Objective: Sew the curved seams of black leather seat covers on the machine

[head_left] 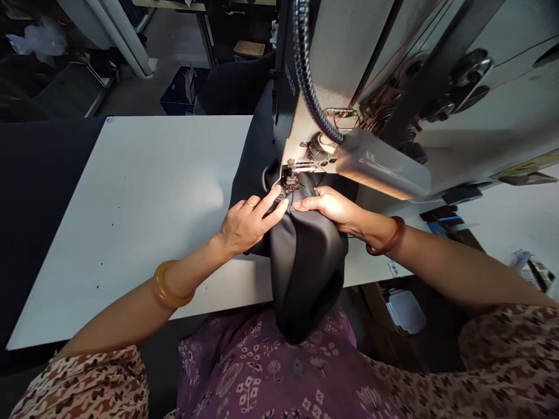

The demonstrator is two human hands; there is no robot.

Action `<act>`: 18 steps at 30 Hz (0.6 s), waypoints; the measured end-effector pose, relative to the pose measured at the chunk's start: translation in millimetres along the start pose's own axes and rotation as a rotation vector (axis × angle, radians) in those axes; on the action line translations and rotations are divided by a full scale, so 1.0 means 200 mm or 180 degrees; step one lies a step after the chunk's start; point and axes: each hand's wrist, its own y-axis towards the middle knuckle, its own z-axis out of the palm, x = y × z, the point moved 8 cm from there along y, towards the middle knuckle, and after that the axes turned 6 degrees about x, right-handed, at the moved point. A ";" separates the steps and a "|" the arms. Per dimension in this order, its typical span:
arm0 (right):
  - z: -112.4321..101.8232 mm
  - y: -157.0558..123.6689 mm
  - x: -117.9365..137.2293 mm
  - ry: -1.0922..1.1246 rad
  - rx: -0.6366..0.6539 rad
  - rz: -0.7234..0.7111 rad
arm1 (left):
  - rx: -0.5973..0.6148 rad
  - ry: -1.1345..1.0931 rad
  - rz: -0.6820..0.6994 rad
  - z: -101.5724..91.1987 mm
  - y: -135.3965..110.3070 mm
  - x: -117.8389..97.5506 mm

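Smooth black fabric (312, 250) with a soft sheen lies under the presser foot (289, 181) of a sewing machine (286, 125) and hangs in folds over the table's front edge. My left hand (250, 221), a ring on one finger, rests on the fabric just left of the foot. Its index finger and thumb are stretched out and apart, the fingertip close beside the foot. To the right of the foot, my right hand (334, 206) pinches a fold of the fabric, thumb on top and the other fingers partly hidden. The needle's tip cannot be made out.
The white table (161, 174) extends to the left, with dark material (39, 186) beyond its edge. A braided hose (312, 81) and a translucent cover (382, 166) hang above my right hand. A blue bin (174, 93) stands on the floor behind; an open drawer (379, 302) is below right.
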 end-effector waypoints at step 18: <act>-0.19 -0.02 -0.04 -0.1636 -0.1430 -0.0180 | 0.0838 0.0195 -0.0194 -0.02 0.09 -0.03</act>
